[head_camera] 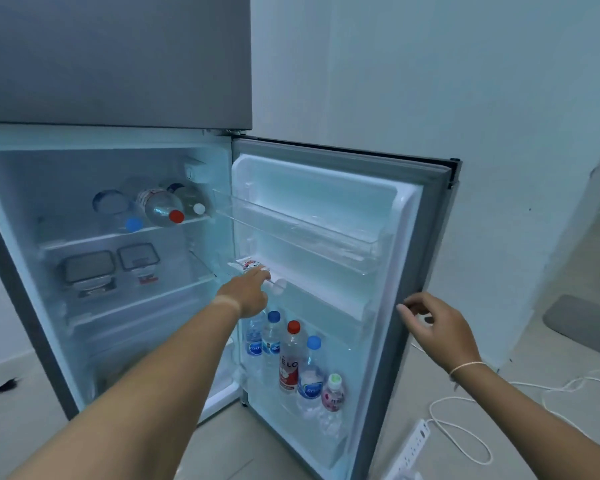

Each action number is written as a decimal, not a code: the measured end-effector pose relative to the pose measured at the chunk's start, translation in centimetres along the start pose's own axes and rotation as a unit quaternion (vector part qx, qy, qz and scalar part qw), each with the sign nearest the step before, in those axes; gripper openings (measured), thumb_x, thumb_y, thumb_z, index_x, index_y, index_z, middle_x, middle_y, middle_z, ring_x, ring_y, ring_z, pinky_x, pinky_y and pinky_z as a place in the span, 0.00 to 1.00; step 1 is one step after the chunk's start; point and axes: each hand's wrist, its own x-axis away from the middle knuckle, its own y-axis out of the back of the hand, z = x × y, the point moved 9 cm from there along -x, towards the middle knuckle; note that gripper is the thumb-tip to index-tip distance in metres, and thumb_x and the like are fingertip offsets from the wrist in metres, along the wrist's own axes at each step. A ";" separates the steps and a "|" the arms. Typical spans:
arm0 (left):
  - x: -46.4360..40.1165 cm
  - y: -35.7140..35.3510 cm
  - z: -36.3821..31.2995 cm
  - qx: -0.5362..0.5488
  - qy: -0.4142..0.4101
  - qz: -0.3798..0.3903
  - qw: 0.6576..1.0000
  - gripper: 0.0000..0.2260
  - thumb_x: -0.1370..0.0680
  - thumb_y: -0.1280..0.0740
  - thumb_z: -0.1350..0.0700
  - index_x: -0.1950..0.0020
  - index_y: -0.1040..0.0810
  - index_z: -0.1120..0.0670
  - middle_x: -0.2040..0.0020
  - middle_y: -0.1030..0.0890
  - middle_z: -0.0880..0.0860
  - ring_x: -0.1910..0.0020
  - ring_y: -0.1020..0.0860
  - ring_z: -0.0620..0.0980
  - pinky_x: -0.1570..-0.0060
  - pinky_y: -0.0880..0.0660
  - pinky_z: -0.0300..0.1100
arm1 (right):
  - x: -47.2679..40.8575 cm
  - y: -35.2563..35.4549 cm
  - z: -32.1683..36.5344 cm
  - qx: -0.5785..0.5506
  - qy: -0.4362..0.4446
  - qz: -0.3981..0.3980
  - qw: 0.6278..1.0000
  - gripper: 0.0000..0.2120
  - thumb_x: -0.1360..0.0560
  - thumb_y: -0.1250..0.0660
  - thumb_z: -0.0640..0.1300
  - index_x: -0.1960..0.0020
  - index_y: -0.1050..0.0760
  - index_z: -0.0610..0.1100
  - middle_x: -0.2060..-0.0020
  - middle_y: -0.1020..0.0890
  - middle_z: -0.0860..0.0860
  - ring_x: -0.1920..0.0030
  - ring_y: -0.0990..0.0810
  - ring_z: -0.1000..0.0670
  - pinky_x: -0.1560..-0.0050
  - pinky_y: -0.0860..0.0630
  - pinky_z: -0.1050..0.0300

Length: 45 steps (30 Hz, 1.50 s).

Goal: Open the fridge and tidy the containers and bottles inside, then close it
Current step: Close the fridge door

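The fridge door [413,258] stands wide open to the right. My left hand [248,289] reaches to the door's middle shelf, fingers extended onto a small white and red carton [248,264] lying there. My right hand [437,327] hovers by the door's outer edge, fingers loosely curled, holding nothing. Several upright bottles [293,355] fill the door's bottom rack. Inside, several bottles [161,206] lie on their sides on the top shelf. Two lidded containers [89,271] [138,259] sit on the shelf below.
The door's top clear bin [326,233] holds nothing visible. A white power strip [413,448] and loose cables [465,434] lie on the floor right of the door. A grey mat [582,320] lies further right. The freezer door [115,60] above is closed.
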 end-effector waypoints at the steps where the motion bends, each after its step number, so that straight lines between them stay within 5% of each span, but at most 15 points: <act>1: 0.5 0.1 0.3 -0.003 0.000 -0.002 1.000 0.22 0.22 0.44 0.58 0.28 0.38 0.50 0.23 0.41 0.48 0.29 0.33 0.56 0.31 0.34 0.50 | 0.3 0.2 0.9 0.005 0.016 -0.005 1.000 0.07 0.28 0.32 0.50 0.60 0.24 0.47 0.65 0.19 0.51 0.60 0.22 0.49 0.60 0.24 0.53; 9: 2.0 0.3 1.7 -0.015 -0.003 0.009 1.000 0.20 0.22 0.45 0.56 0.28 0.36 0.49 0.24 0.37 0.50 0.29 0.34 0.57 0.30 0.35 0.50 | 1.4 0.9 6.2 -0.040 0.134 -0.071 0.988 0.17 0.30 0.41 0.56 0.70 0.39 0.47 0.75 0.33 0.53 0.70 0.32 0.48 0.67 0.37 0.62; 21: 7.7 1.9 5.8 -0.076 0.005 -0.018 0.997 0.23 0.22 0.46 0.58 0.26 0.38 0.47 0.24 0.35 0.50 0.27 0.36 0.56 0.30 0.36 0.48 | 1.3 3.2 14.0 -0.152 0.197 -0.123 0.961 0.09 0.31 0.37 0.53 0.56 0.32 0.49 0.59 0.32 0.62 0.61 0.29 0.57 0.60 0.24 0.57; 24: 9.3 2.1 7.5 -0.072 0.018 -0.010 0.997 0.24 0.22 0.46 0.58 0.25 0.41 0.46 0.23 0.37 0.50 0.27 0.36 0.55 0.29 0.37 0.47 | 1.3 2.9 17.2 -0.156 0.228 -0.108 0.955 0.17 0.32 0.35 0.52 0.47 0.29 0.45 0.52 0.32 0.58 0.56 0.26 0.50 0.56 0.23 0.57; 29: 12.3 2.8 10.1 -0.066 0.032 -0.005 0.997 0.25 0.21 0.46 0.59 0.24 0.43 0.46 0.23 0.40 0.50 0.25 0.38 0.52 0.27 0.41 0.44 | 1.5 0.6 22.7 -0.158 0.285 -0.049 0.944 0.30 0.33 0.35 0.54 0.34 0.35 0.45 0.41 0.34 0.58 0.48 0.28 0.54 0.49 0.26 0.63; 34: 15.4 3.7 13.6 -0.068 0.059 0.009 0.996 0.26 0.20 0.47 0.58 0.23 0.47 0.44 0.22 0.42 0.49 0.24 0.40 0.52 0.25 0.43 0.47 | 1.7 -2.6 27.8 -0.174 0.333 0.016 0.927 0.36 0.32 0.33 0.55 0.28 0.41 0.48 0.35 0.37 0.61 0.33 0.32 0.53 0.34 0.29 0.53; 40: 18.6 6.2 18.5 -0.064 0.114 0.006 0.991 0.25 0.19 0.48 0.55 0.22 0.51 0.46 0.22 0.43 0.52 0.25 0.39 0.54 0.26 0.41 0.49 | 1.3 -6.2 33.3 -0.210 0.360 0.062 0.907 0.33 0.32 0.35 0.58 0.29 0.38 0.50 0.30 0.39 0.60 0.28 0.36 0.53 0.31 0.32 0.53; 45: 20.7 11.1 20.0 0.005 0.141 -0.093 0.986 0.25 0.18 0.48 0.53 0.22 0.50 0.50 0.25 0.36 0.54 0.29 0.33 0.55 0.31 0.36 0.48 | 0.4 -9.1 37.4 -0.186 0.387 0.088 0.899 0.29 0.30 0.31 0.53 0.31 0.35 0.52 0.29 0.33 0.54 0.28 0.35 0.53 0.29 0.36 0.57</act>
